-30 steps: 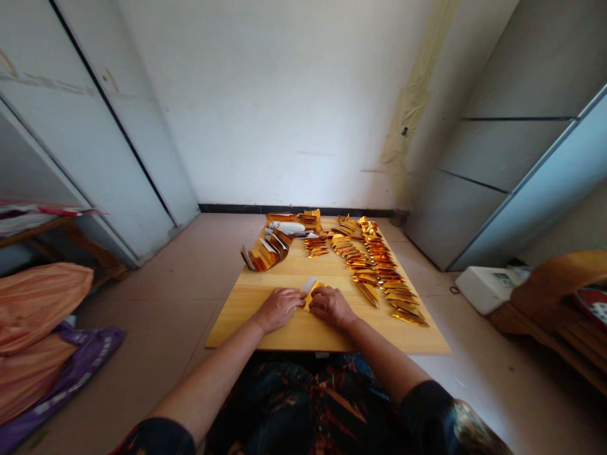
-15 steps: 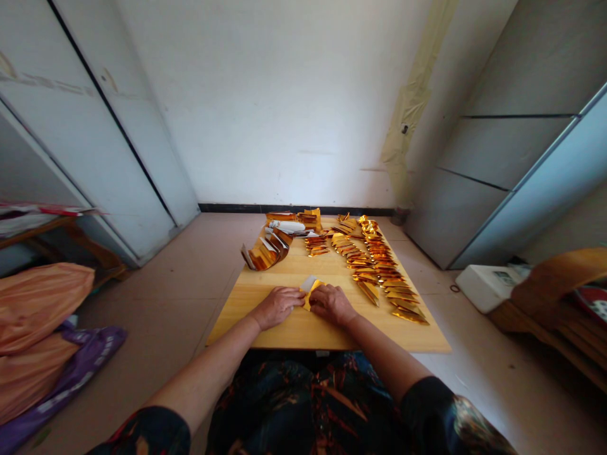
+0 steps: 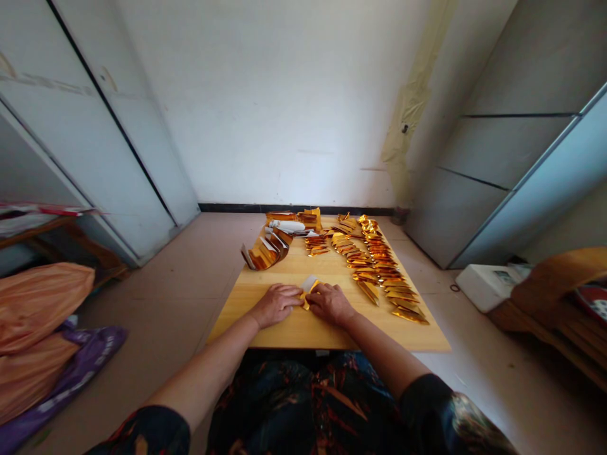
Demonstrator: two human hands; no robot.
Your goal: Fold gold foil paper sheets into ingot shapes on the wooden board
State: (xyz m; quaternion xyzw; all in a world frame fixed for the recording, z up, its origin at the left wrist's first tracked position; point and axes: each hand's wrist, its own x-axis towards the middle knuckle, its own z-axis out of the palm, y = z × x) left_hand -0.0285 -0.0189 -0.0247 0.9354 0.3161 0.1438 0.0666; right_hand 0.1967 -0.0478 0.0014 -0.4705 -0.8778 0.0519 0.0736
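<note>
A small sheet of gold foil paper [image 3: 310, 284], pale on one side and partly folded, lies on the wooden board between my hands. My left hand [image 3: 277, 304] rests on the board, its fingertips closed on the paper's left edge. Over the right part of the sheet bends my right hand [image 3: 331, 303], fingers curled and pressing on it; they hide much of the paper. To the right, folded gold paper pieces [image 3: 368, 292] overlap in long rows. Beyond my left hand stands a curved stack of gold sheets [image 3: 268, 253].
The wooden board [image 3: 232, 322] carries a white roll-shaped object [image 3: 287, 226] and more gold paper [image 3: 312, 218] at its far side. A white wall rises behind. Orange and purple bags [image 3: 42, 341] lie at left; a white box [image 3: 478, 287] sits at right.
My right hand has shifted slightly left over the sheet, and less of its gold face shows now. My left hand stays nearly in place.
</note>
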